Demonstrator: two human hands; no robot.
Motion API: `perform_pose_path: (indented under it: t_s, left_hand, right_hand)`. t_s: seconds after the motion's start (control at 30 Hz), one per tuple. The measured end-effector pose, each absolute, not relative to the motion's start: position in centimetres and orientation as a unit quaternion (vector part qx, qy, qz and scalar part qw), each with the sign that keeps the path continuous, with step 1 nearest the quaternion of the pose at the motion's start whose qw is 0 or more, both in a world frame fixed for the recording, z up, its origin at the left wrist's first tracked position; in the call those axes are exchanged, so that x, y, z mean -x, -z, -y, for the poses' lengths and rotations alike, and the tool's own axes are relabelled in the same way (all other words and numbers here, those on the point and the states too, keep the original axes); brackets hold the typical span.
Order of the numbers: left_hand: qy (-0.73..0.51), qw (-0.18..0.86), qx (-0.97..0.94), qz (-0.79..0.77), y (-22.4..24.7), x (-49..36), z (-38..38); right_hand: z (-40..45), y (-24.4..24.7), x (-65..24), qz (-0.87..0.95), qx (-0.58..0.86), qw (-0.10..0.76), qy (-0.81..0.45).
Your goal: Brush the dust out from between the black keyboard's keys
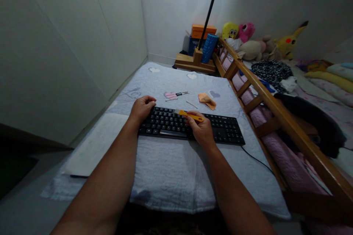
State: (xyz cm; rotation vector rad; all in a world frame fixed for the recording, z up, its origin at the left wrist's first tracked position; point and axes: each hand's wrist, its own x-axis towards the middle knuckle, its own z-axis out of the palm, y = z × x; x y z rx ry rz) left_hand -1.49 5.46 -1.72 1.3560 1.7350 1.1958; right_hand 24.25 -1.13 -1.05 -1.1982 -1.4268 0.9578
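A black computer keyboard [171, 122] lies flat on the cloth-covered surface. My left hand [142, 109] is at its upper left corner, fingers curled over the edge and thumb close by. My right hand [202, 129] is closed around the yellow handle of a small brush [190, 115]. The brush points left, with its pale bristles at the upper middle keys; whether they touch the keys I cannot tell. Behind the keyboard lie an orange cloth [206, 101], two cotton swabs [191, 104] and a small dark-handled tool [182, 93] with a metal end.
A pale flat sheet [91, 147] lies on the left of the light blue quilted cloth [171, 172]. The keyboard's cable [257, 159] runs off right towards a wooden bed rail [264, 91]. A wooden stand [194, 60] with a black pole is at the back; a white panel [82, 44] rises left.
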Motion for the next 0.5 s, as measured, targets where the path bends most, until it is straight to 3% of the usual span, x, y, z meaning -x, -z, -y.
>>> perform_pose_path:
  t_s: [0.5]
  left_hand:
    - [-0.458,0.31,-0.522,-0.65,1.9,1.6,-5.6]
  right_hand:
    - [1.2,0.4,-24.9,0.582,0.571,0.512,-0.268]
